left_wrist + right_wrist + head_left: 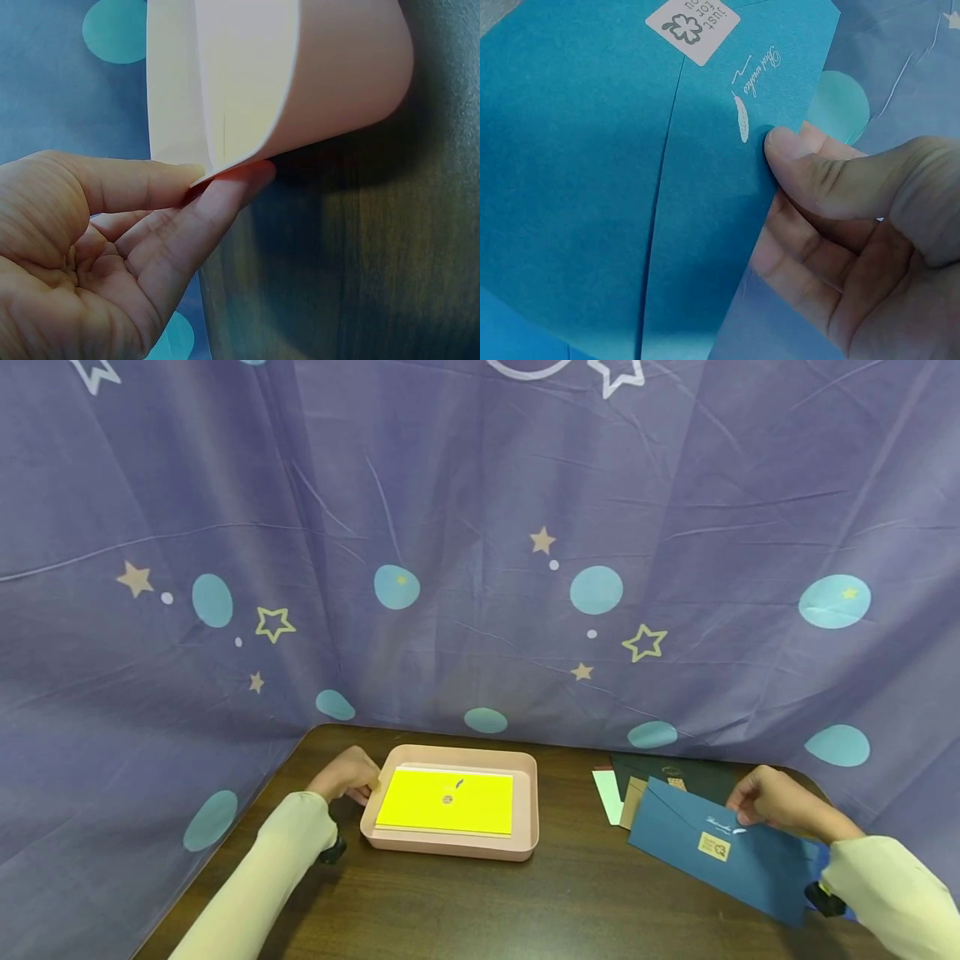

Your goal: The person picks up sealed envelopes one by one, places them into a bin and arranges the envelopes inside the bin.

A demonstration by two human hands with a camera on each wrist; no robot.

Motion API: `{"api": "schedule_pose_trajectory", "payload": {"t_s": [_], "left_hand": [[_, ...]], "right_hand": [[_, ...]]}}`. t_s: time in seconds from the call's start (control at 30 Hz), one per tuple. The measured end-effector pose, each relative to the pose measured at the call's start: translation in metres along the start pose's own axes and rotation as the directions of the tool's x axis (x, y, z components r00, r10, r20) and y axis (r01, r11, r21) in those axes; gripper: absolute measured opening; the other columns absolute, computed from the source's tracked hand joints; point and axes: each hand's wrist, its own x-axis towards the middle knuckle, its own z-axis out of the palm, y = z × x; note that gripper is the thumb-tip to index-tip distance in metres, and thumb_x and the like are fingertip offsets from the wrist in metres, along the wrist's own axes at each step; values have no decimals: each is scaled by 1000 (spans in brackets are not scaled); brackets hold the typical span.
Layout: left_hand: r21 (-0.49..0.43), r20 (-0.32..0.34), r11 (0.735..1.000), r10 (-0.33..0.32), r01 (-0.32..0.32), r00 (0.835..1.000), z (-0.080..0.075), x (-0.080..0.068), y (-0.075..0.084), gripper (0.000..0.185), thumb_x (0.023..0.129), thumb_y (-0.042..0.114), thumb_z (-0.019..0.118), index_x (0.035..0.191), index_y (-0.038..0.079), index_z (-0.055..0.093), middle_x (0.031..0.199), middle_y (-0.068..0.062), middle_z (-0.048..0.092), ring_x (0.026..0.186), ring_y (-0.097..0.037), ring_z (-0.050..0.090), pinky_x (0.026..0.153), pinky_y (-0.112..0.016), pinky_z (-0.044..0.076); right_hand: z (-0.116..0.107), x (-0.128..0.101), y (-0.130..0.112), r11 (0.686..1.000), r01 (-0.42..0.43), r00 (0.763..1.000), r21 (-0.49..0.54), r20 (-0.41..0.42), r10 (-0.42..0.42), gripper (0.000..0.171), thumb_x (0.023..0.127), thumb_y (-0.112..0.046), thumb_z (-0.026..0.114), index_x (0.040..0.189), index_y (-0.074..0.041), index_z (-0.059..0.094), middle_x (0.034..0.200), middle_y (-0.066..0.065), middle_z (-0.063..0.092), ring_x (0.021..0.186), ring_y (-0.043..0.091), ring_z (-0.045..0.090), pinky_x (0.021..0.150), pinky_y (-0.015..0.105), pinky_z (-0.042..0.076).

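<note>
the right hand (855,247) pinches a blue envelope (723,852) at its edge, thumb on the flap, holding it tilted above the dark wooden surface (570,893) by a few other envelopes (637,785). the left hand (347,775) pinches the rim of a pink tray (525,843), which sits on the surface holding a yellow envelope (446,800).

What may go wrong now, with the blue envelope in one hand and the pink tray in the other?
The right hand pinches the blue envelope only at one edge, so it may bend or slip. The left hand holds just the pink tray's corner; a pull might slide the tray and shift the yellow envelope. The lifted envelope might also brush the envelopes beneath it.
</note>
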Motion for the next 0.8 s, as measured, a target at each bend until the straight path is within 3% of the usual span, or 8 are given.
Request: {"api": "schedule_pose_trajectory", "payload": {"t_s": [0.3,0.8], "left_hand": [[15,-6,1000,-12,12,1000,-1,-1,1,19,78,-10,55,90,-12,69,68,-10,64,52,-15,63,51,-27,62],[7,-5,1000,-8,8,1000,-1,-2,0,18,79,-9,54,89,-12,69,68,-10,63,52,-15,62,52,-27,62]], "right_hand": [[0,7,-13,1000,-5,1000,-22,-18,4,20,81,15,63,85,-1,74,86,7,71,74,12,57,61,22,53],[2,14,-40,996,9,998,-88,-60,-15,11,84,5,72,87,-5,76,89,6,73,79,13,60,63,22,55]]}}
